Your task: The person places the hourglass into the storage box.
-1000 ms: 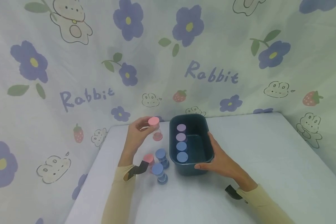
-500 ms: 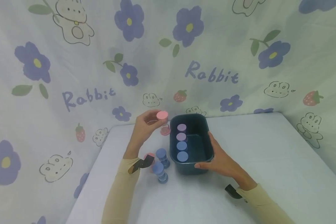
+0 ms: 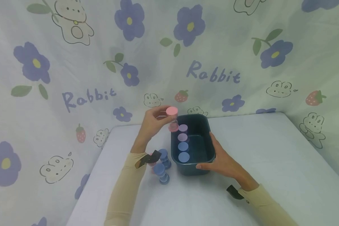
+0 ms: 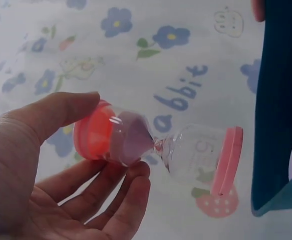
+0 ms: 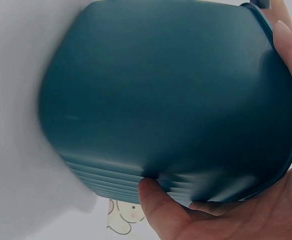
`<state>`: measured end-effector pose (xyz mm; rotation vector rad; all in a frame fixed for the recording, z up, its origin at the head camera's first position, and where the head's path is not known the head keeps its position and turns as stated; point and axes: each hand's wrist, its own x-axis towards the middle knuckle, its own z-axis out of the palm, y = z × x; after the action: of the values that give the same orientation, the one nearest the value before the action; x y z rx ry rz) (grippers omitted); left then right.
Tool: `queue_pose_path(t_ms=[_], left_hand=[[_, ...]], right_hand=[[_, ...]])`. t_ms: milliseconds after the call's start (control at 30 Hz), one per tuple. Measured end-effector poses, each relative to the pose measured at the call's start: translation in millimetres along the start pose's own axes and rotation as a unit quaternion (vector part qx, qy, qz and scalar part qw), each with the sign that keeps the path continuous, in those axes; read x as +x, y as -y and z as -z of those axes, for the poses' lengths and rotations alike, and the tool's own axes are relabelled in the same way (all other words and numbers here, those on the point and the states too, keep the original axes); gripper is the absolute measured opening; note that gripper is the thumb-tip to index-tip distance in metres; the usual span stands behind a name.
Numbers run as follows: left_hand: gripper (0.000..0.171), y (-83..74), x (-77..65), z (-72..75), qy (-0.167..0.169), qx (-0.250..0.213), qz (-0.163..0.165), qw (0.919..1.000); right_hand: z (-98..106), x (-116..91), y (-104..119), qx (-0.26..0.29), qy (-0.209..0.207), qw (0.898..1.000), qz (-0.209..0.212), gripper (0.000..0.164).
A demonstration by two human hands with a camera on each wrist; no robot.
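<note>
My left hand (image 3: 152, 125) pinches a pink sand timer (image 3: 172, 111) by one end cap. In the head view it hangs over the left far rim of a dark teal bin (image 3: 190, 170). The left wrist view shows the thumb on the cap, and the timer's sand (image 4: 130, 140) is in the held half. Inside the bin, two purple sand timers (image 3: 182, 137) and two blue ones (image 3: 183, 157) stand in a row along the left wall. My right hand (image 3: 224, 161) grips the bin's near right corner, thumb on the front and fingers along the right side (image 5: 161, 205).
Left of the bin, two blue sand timers (image 3: 159, 169) stand on the white table (image 3: 180, 204). Another pink one (image 3: 152, 164) is partly hidden behind the left wrist strap (image 3: 149, 158). A patterned cloth (image 3: 147, 62) hangs behind the table.
My left hand has carried the pink sand timer rightward and slightly up, from beside the bin to over its left rim. The right hand and bin have stayed put.
</note>
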<state>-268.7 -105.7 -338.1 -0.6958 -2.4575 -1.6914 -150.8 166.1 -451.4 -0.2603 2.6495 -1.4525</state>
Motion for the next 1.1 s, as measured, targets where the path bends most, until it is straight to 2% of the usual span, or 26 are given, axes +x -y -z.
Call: queue_pose_path(t_ms=[267,400,533,700,933,1100], left_hand=[[0.047,1.0,12.0,-22.0,0.03,0.002,0.023,0.9993],[0.045,2.8,16.6,-33.2,0.039,0.008,0.016,0.9991],[0.047,-2.8,21.9,-42.5,0.044,0.012,0.016,0.9988],[0.052,-8.1,34.5,-52.1,0.05,0.042,0.027,0.9975],[0.048,-1.3,48.9,-60.9,0.07,0.078,0.065,0.9924],[0.043,5.8,57.3,-65.8,0.089,0.105,0.074,0.9878]], right_hand=[[1.1,0.6,-1.3,0.006,0.003,1.0,0.002,0.135],[0.8,0.5,-2.6,0.021,0.007,1.0,0.008,0.132],[1.0,0.1,-2.3,0.023,0.009,1.0,0.006,0.132],[1.9,-0.1,-1.4,0.019,0.008,1.0,0.005,0.132],[1.9,0.0,-3.6,0.02,0.012,1.0,0.008,0.134],[2.4,0.3,-4.9,0.018,0.013,1.0,0.006,0.134]])
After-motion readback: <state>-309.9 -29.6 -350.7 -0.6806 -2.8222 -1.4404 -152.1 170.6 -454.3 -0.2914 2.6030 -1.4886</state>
